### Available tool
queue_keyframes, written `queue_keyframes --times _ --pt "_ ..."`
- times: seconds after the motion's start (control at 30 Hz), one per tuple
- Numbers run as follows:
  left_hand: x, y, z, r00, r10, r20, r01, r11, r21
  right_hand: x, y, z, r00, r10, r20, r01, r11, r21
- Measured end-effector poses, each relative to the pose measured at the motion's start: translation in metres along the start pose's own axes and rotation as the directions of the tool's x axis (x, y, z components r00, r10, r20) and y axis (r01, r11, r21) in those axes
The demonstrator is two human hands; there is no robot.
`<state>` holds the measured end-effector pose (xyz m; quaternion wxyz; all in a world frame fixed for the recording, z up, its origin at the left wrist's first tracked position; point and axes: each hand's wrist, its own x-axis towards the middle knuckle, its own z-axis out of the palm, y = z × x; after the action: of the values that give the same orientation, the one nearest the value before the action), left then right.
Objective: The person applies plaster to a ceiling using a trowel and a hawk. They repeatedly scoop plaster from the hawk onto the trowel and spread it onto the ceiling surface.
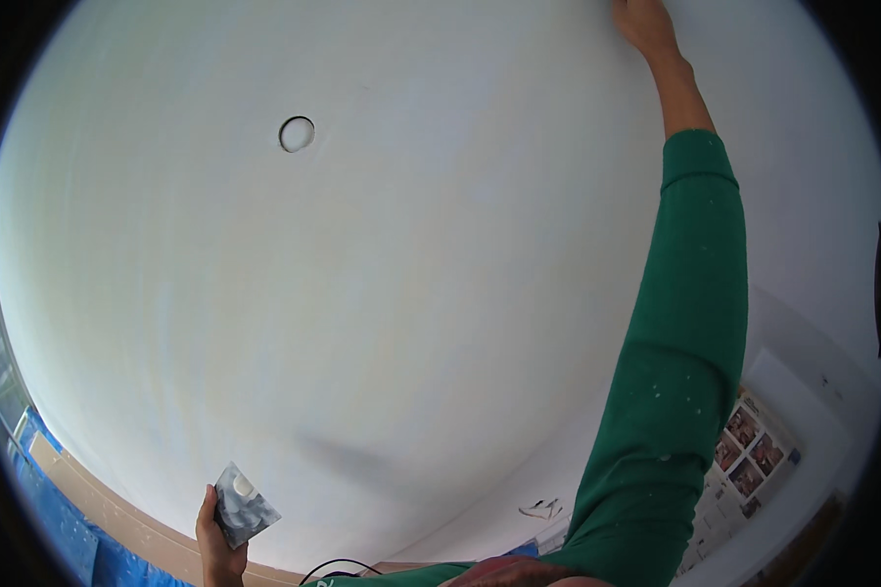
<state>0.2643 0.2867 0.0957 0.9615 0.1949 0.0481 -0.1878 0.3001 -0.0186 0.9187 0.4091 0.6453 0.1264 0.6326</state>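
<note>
left hand: the left hand (223, 544), low on the left, was closed on the near left edge of a flat grey plate, gripping it, its thumb side toward the left.
grey plate: the grey plate (249, 516) sat in that hand, tilted with one corner pointing up, in front of the white surface; its face was smeared, and a pale dab (243, 486) lay near the top corner.
right hand: the right hand (646, 24) was raised far up to the right and cut off by the upper edge; whether its fingers were spread or pinching something could not be told.
sleeve: a green sleeve (690, 264), flecked with white, covered that arm from the lower edge nearly to the wrist.
white surface: the white surface (440, 274) filled most of the view, faintly streaked, with a soft shadow to the right of the plate.
round opening: a dark-edged round opening (297, 134) showed in it, upper left.
lower left: blue sheeting (59, 514) lay beside a tan strip (117, 504) with white specks.
lower right: a panel of small pictures (749, 455) showed beyond the sleeve.
bottom: a thin black cable (343, 562) curved upward.
</note>
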Motion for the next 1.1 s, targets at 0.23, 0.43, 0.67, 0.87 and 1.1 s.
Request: queue_keyframes --times 0.23,0.43,0.67,0.87,1.1 --pt "-0.001 0.001 0.003 1.0 -0.024 -0.014 0.024 1.0 0.003 0.006 0.0 -0.018 0.991 0.045 0.123 -0.037 0.997 -0.06" --pt "-0.007 0.008 0.016 0.999 -0.032 0.003 0.032 0.998 0.058 -0.057 -0.103 -0.083 0.973 0.016 0.231 -0.031 0.998 0.063" --pt "-0.007 0.014 0.022 0.997 -0.066 0.04 0.063 0.995 0.08 -0.164 -0.197 -0.096 0.98 -0.089 0.181 0.076 0.994 0.076" --pt "-0.009 0.014 0.026 0.996 -0.069 0.048 0.064 0.993 0.104 -0.254 -0.285 -0.118 0.951 -0.076 0.3 0.022 0.983 0.18" --pt "-0.022 0.016 0.026 0.999 0.016 0.043 -0.019 0.996 0.093 -0.287 -0.317 -0.16 0.889 -0.137 0.436 -0.108 0.864 0.492"
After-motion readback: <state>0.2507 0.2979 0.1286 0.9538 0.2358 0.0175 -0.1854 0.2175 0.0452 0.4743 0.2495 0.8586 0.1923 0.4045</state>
